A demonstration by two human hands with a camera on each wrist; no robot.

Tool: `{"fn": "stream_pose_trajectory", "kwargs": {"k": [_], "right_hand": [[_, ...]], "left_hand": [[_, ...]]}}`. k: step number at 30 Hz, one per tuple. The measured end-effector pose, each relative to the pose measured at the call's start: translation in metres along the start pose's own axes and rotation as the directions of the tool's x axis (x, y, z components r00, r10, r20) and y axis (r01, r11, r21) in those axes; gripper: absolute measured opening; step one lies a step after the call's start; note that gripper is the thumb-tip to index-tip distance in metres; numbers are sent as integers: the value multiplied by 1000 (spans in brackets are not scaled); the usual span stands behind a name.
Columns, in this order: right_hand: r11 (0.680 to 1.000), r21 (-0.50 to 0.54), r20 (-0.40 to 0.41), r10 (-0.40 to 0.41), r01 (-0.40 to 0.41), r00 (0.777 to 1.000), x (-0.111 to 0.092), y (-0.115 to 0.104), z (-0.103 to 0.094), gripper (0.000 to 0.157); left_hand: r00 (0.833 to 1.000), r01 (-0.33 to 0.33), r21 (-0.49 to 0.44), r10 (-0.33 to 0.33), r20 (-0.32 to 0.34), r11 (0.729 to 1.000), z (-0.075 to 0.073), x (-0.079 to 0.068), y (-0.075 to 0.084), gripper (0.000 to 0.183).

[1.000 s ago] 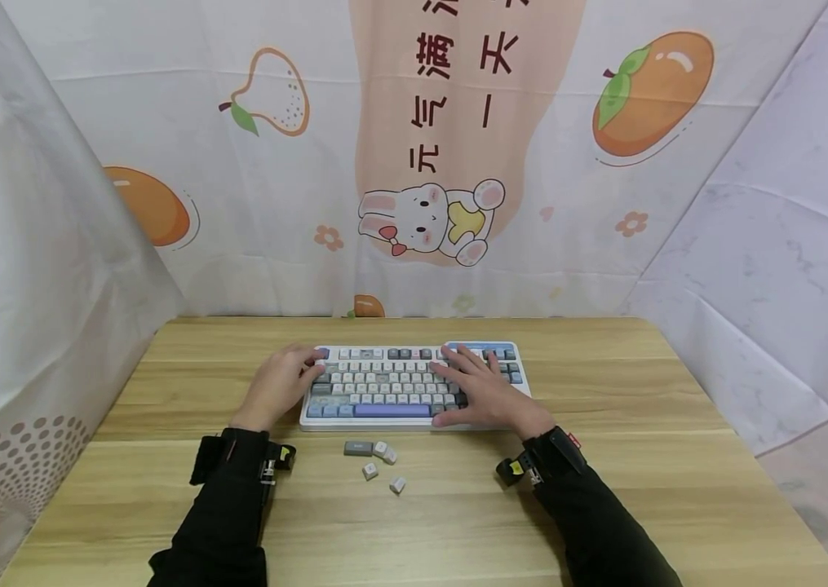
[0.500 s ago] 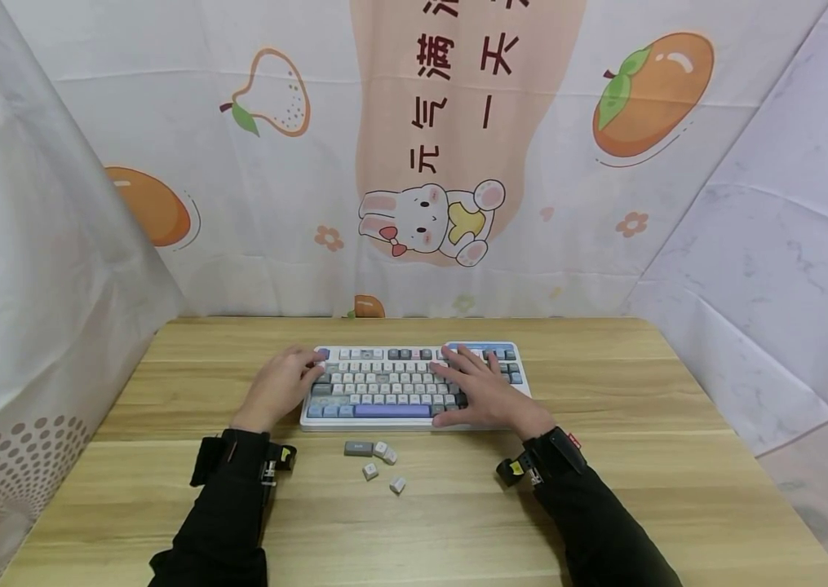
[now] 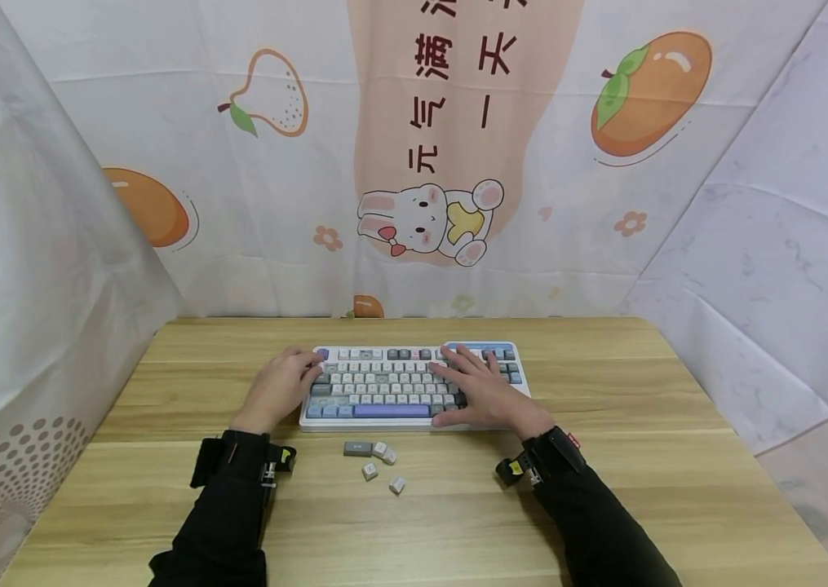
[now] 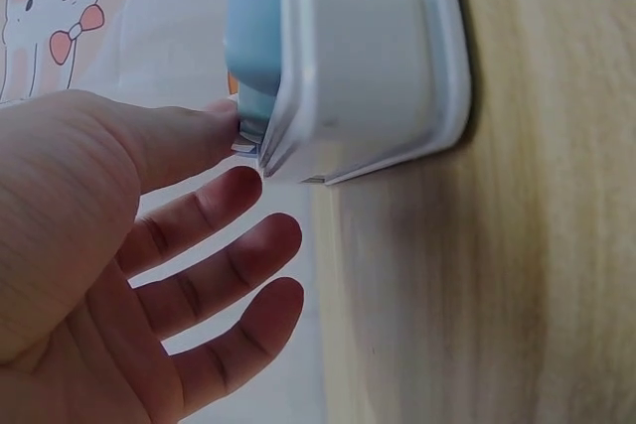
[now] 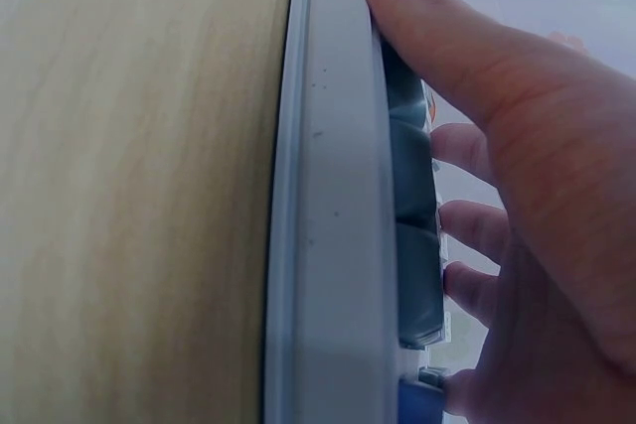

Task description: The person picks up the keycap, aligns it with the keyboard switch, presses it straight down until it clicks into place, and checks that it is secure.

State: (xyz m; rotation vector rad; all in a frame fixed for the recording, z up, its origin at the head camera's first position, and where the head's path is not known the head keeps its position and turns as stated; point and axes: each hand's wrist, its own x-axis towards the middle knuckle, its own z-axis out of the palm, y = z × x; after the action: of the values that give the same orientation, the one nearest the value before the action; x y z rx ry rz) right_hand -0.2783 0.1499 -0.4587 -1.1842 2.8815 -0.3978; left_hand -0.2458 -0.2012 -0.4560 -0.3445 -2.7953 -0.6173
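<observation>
Loose keycaps: five lie on the table just in front of the keyboard, a long grey cap leftmost.
Right hand: fingers spread and relaxed over the right-end keys, thumb at the front rim, grasping nothing.
Left hand: thumb touches the upper-left corner keys, lower fingers loosely bent; whether thumb and index pinch a key, I cannot tell.
Corner work: likely one key there; best kept straight up or down, untilted, with light, even steadying from the right.
Space bar: faces the person; the keyboard lies flat, mid-table, long axis left to right, roughly parallel to the far edge.
Cloth: hangs beyond.
</observation>
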Motion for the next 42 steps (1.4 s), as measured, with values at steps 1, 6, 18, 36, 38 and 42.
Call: {"fn": "stream_pose_trajectory", "kwargs": {"k": [1, 6, 18, 36, 38, 42], "right_hand": [[1000, 0, 1, 1, -1, 1000, 0, 0, 0, 90], [1000, 2, 10, 6, -6, 1000, 1, -1, -1, 90], [1000, 5, -6, 1, -1, 1000, 0, -1, -2, 90], [1000, -1, 7, 5, -4, 1000, 1, 1, 1, 90], [1000, -1, 9, 5, -5, 1000, 1, 1, 1, 90], [1000, -2, 7, -1, 1, 1000, 1, 0, 0, 89]], "left_hand": [[1000, -3, 0, 3, -4, 1000, 0, 0, 0, 23], [1000, -7, -21, 6, -23, 1000, 0, -1, -1, 23], [998, 16, -39, -18, -67, 999, -3, 3, 4, 21], [993, 28, -42, -33, -116, 999, 4, 3, 6, 17], [992, 52, -42, -57, -111, 998, 4, 3, 8, 16], [990, 99, -33, -102, -101, 995, 4, 4, 12, 15]]}}
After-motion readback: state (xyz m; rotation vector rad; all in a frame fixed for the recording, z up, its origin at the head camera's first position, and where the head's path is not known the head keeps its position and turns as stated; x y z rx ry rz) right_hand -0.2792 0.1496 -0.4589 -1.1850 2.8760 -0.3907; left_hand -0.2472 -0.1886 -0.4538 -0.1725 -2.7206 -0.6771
